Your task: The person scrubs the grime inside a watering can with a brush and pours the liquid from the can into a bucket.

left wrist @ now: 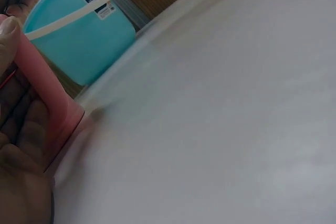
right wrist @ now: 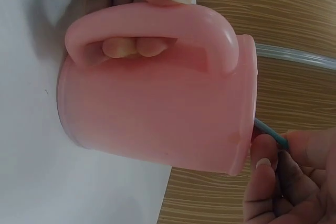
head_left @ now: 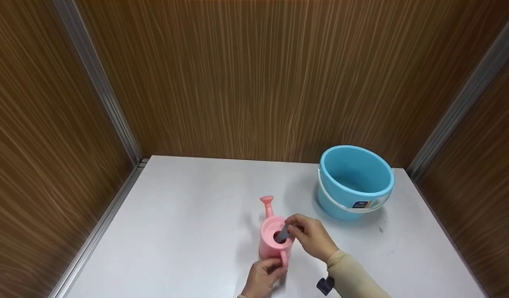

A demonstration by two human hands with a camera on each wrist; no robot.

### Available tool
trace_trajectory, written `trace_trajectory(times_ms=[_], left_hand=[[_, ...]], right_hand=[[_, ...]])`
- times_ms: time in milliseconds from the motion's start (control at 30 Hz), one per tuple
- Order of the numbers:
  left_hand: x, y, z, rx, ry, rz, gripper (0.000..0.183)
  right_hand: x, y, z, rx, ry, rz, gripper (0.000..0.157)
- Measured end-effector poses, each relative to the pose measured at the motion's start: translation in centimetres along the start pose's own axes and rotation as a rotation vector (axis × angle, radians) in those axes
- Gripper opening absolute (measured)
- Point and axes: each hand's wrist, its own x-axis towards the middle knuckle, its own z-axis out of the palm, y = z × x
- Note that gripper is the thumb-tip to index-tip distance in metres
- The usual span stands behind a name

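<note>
A pink watering can (head_left: 270, 247) stands upright on the white table, its spout pointing toward the back. My left hand (head_left: 262, 276) grips its handle (right wrist: 152, 19), fingers curled through the loop in the right wrist view. Above the can's top, my right hand (head_left: 312, 236) pinches a thin, flat grey strip (head_left: 283, 234) between thumb and fingers. The strip's lower end goes down into the round opening in the can's top, so that end is hidden and its kind cannot be told. In the left wrist view the can (left wrist: 52, 103) is partly cut off at the left edge.
A light blue bucket (head_left: 341, 209) with a white carrying handle stands at the back right of the white table (head_left: 175, 223). Wood-grain panels (head_left: 237, 82) enclose the table at the back and both sides, with metal strips along their joints.
</note>
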Motion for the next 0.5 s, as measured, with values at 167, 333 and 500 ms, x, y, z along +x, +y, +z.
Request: trace_trajectory(times_ms=[167,333,500], left_hand=[[-0.15,0.06,-0.09,0.029,0.006,0.071,0.016],[-0.22,0.13,-0.07,0.051,0.023,0.125,0.015],[-0.43,0.13,0.29,0.031,0.038,0.052,0.015]], right_hand=[[-0.09,-0.53,-0.03,-0.046,-0.006,-0.018,0.014],[0.05,-0.97,-0.10,-0.100,-0.026,-0.063,0.013],[0.10,-0.76,-0.07,-0.077,-0.068,-0.044,0.016]])
